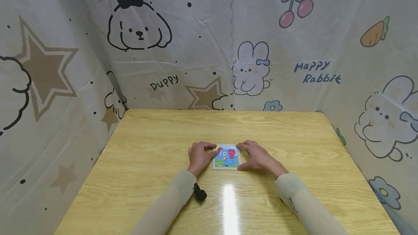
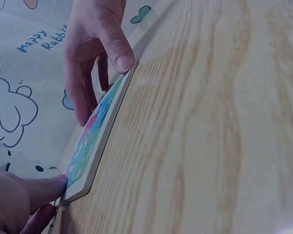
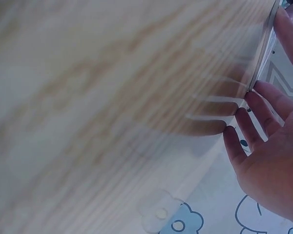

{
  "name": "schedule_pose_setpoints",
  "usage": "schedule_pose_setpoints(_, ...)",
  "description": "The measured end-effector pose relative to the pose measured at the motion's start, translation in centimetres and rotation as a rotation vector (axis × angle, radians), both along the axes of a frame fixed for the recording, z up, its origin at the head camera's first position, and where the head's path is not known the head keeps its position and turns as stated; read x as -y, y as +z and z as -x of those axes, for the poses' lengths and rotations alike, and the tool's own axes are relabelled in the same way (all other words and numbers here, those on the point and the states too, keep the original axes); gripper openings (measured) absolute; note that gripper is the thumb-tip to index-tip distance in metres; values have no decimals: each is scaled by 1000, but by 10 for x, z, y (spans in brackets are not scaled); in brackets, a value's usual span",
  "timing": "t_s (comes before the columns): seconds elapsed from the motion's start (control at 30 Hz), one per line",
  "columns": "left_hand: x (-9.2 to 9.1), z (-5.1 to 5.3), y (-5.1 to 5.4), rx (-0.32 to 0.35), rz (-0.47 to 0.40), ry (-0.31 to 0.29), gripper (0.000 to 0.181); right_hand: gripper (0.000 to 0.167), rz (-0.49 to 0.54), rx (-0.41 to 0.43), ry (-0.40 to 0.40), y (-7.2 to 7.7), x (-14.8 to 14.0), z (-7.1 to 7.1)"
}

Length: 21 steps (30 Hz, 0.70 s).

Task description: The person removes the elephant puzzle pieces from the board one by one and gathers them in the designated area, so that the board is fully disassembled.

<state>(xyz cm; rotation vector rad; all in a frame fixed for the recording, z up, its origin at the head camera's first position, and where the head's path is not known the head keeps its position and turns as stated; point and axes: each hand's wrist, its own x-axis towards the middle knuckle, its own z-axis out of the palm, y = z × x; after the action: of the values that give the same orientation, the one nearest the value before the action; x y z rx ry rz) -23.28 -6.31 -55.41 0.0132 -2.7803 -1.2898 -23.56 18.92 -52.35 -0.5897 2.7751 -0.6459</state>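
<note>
A small square jigsaw puzzle (image 1: pixel 226 159) with a blue elephant picture and a pale frame lies flat on the table between both hands. My left hand (image 1: pixel 199 157) holds its left side, with the thumb over the picture's edge and a finger at the far left corner. My right hand (image 1: pixel 259 158) spans the right side, thumb at the near corner and fingers at the far one. In the left wrist view, the puzzle (image 2: pixel 98 127) appears edge-on. The right wrist view shows the fingertips of the right hand (image 3: pixel 276 161) touching the tabletop beside the board.
The wood-grain table (image 1: pixel 156 137) carries a bright reflection in front of the puzzle. A cloth printed with cartoons (image 1: pixel 196 28) hangs behind and along both sides. A small black object (image 1: pixel 200 193) sits by the left sleeve's cuff.
</note>
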Motion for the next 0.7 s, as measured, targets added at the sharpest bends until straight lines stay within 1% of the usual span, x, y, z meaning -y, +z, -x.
schedule_pose_setpoints(0.17, -2, 0, 0, 5, -10, 21, 22, 93, 4, -4, -3, -1, 0, 0)
schedule_pose_setpoints(0.47, -2, 2, -3, -5, -16, 16, 22, 92, 0, -6, -5, -1, 1, 0)
schedule_pose_setpoints(0.7, -2, 1, -4, -8, -24, 16, 22, 91, -1, 2, -6, 1, 2, -1)
